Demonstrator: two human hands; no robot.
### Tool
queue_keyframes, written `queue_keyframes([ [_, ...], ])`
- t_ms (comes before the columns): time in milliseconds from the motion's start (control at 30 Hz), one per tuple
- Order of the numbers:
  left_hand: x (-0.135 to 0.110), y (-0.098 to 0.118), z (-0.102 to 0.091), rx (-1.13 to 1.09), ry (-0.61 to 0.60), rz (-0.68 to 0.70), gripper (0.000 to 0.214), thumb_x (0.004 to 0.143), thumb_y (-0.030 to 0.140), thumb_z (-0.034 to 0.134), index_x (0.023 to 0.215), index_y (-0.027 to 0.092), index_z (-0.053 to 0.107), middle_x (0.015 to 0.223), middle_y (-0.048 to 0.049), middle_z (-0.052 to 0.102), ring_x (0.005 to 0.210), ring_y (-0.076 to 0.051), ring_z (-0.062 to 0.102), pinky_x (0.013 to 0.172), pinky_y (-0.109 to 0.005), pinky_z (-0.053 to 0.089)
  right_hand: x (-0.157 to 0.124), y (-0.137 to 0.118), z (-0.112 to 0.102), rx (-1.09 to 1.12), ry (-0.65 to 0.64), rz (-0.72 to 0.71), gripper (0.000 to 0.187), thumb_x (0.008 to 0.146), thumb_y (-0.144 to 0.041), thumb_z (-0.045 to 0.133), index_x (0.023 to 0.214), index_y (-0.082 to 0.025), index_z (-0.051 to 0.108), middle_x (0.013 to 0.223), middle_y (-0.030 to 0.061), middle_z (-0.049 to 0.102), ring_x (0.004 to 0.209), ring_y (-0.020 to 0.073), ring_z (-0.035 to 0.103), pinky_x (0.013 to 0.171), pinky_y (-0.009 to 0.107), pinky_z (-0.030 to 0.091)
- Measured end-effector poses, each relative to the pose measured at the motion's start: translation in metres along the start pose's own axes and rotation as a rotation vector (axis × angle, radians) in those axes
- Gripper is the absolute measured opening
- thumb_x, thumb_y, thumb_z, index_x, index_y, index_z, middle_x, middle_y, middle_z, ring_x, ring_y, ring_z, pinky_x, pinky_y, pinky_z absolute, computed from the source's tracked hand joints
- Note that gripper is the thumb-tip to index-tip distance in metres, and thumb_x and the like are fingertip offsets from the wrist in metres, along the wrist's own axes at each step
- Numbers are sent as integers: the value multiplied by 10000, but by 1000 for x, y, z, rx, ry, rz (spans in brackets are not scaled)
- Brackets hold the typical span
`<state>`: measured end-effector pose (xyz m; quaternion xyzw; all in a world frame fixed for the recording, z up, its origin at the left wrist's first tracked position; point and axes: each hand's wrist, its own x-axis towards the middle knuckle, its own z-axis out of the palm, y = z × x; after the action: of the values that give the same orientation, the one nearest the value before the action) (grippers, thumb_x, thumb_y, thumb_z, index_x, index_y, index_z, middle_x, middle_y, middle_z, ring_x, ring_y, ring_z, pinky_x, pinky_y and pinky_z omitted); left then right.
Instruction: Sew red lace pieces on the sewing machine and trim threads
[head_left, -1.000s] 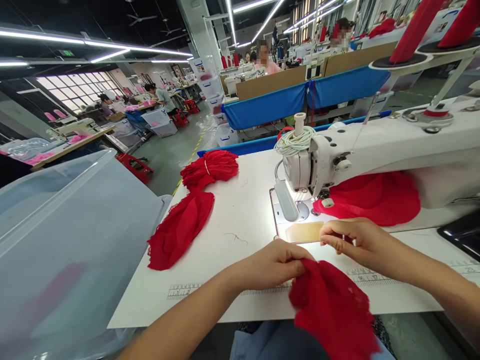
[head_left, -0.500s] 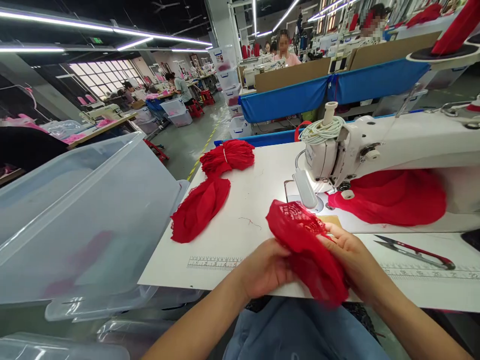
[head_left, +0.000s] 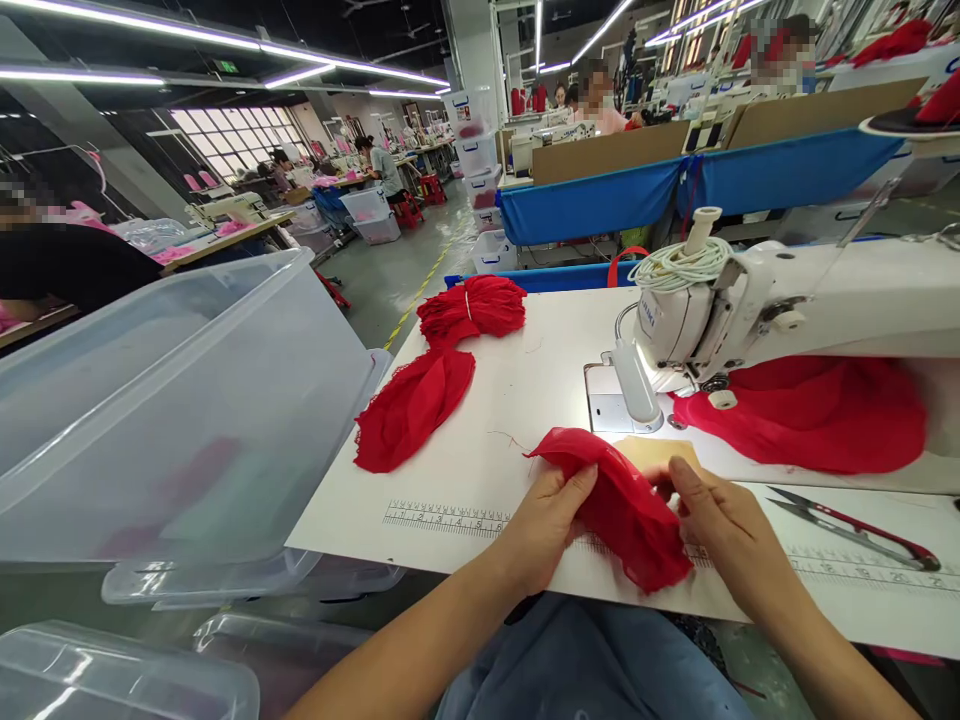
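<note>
A piece of red lace-edged fabric (head_left: pixel 626 505) is held over the front edge of the sewing table. My left hand (head_left: pixel 544 525) grips its left side, thumb on top and fingers underneath. At the right side of the cloth, my right hand (head_left: pixel 724 520) is closed with thumb and fingers at the fabric's upper edge; its fingertips are partly hidden. Just beyond the hands stands a white sewing machine (head_left: pixel 840 290), with more red fabric (head_left: pixel 832 415) lying under its arm. Thread snips (head_left: pixel 855 530) with a red handle rest right of my right hand.
A tied bundle of red fabric (head_left: pixel 480 308) and a loose red piece (head_left: pixel 416 410) lie on the table's left. A printed ruler (head_left: pixel 442 520) runs along the front. Large clear plastic bins (head_left: pixel 225 430) stand left of the table. People work at other machines behind.
The red fabric has been turned and lowered, so its lace patch no longer faces up. My right hand has shifted slightly right along it. The view has swung a little left.
</note>
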<state>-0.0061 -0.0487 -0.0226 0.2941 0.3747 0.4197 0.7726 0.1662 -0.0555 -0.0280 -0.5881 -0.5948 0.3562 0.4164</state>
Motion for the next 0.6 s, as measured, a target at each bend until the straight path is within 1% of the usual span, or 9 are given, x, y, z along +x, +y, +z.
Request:
queue_keyframes([
  [33, 3, 1, 2, 8, -3, -7, 418, 736, 506, 758, 907, 130, 693, 939, -100, 715, 922, -214, 639, 786, -290, 475, -1, -2, -1, 37, -37, 48, 478, 895, -613, 411, 730, -226, 637, 610, 4, 595, 583, 181, 567, 521, 286, 444],
  [100, 8, 3, 5, -5, 1, -18, 426, 733, 533, 746, 859, 131, 685, 896, -99, 716, 872, -208, 641, 748, -285, 476, -1, -2, -1, 88, -84, 99, 443, 864, -627, 484, 778, -221, 640, 643, -1, 620, 542, 160, 535, 485, 271, 420],
  [167, 13, 4, 7, -38, 19, -38, 430, 741, 546, 730, 884, 143, 683, 910, -97, 718, 884, -210, 646, 750, -284, 480, 1, 2, 0, 133, -72, 115, 399, 814, -612, 580, 834, -219, 645, 756, 20, 673, 590, 164, 565, 512, 268, 450],
  [233, 18, 4, 8, -51, 36, -66, 423, 765, 536, 710, 932, 148, 681, 951, -102, 718, 920, -218, 649, 766, -289, 486, 5, 8, 2, 204, -39, 139, 395, 787, -603, 617, 866, -218, 643, 808, 41, 690, 650, 184, 599, 550, 279, 486],
  [300, 21, 4, 8, -46, 38, -84, 400, 796, 514, 689, 946, 143, 678, 964, -111, 718, 911, -218, 656, 755, -291, 493, 9, 13, 4, 289, -6, 177, 403, 785, -599, 620, 924, -220, 637, 810, 48, 695, 670, 199, 613, 578, 297, 507],
  [400, 24, 4, 9, -65, 59, -91, 335, 858, 461, 641, 926, 135, 671, 944, -114, 717, 823, -196, 665, 723, -289, 502, 11, 15, 5, 396, -26, 244, 401, 806, -585, 602, 1003, -236, 625, 740, 16, 677, 622, 198, 607, 601, 324, 522],
  [500, 24, 7, 12, -122, 104, -108, 291, 950, 386, 519, 925, 131, 657, 927, -114, 716, 747, -174, 665, 704, -294, 514, 11, 12, 3, 380, 11, 243, 371, 816, -585, 590, 954, -246, 642, 657, -18, 619, 600, 183, 571, 574, 301, 499],
  [600, 23, 10, 16, -172, 150, -115, 300, 996, 328, 427, 933, 132, 645, 934, -109, 714, 728, -155, 661, 697, -291, 520, 8, 9, -3, 349, 51, 198, 395, 826, -615, 560, 885, -236, 655, 677, -13, 599, 624, 164, 541, 568, 272, 471],
])
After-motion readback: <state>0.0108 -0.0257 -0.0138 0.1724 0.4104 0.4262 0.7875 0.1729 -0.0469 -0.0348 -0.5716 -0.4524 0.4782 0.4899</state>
